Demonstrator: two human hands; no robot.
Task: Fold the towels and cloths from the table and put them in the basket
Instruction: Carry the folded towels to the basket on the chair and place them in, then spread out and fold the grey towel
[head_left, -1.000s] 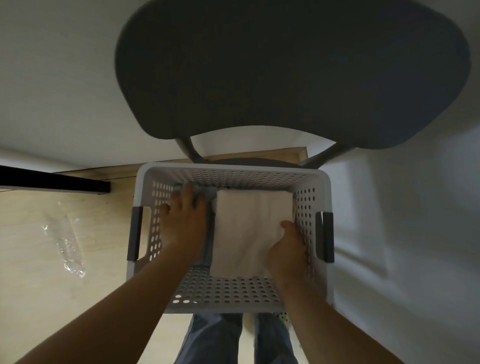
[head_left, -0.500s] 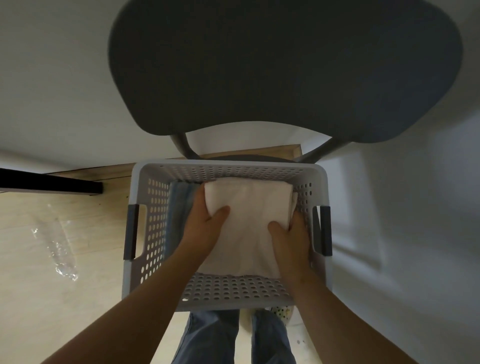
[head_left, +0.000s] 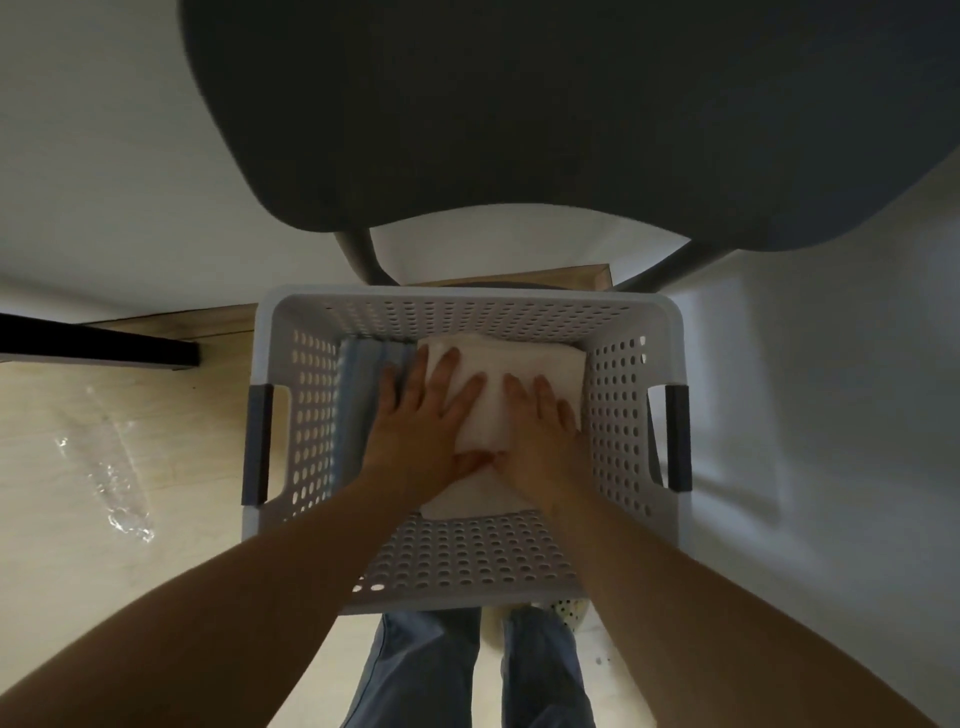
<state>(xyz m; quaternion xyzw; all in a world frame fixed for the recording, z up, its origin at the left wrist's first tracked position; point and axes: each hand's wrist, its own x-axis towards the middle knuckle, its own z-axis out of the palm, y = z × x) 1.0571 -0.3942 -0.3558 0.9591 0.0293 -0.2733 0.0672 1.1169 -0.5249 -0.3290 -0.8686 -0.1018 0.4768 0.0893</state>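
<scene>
"White towel (head_left: 524, 374), folded, already down in the basket (head_left: 467, 551)?"

"Yes. It lies against the basket's far wall and close to its right wall. A blue cloth (head_left: 363, 384) shows beside it along the left wall. The basket itself seems to sit on the seat of a dark chair (head_left: 519, 130)."

"And the hands?"

"Both flat. The left hand (head_left: 421, 426) has its fingers straight and spread. Its palm is on the towel's left part, and its outermost finger is at the seam with the blue cloth. The right hand (head_left: 540, 441) lies palm down on the towel's right part, fingers straight as well. The 2 thumbs nearly meet above the towel's near edge. Neither hand grips anything; they only press."

"So which step is this?"

"I'd judge it the tail end of placing 1 piece: patting the fold down so it sits level in the basket."

"And next?"

"Probably lifting both hands straight up, so the top layer isn't dragged open, then going back to the table for another piece. How many pieces remain I cannot tell."
</scene>
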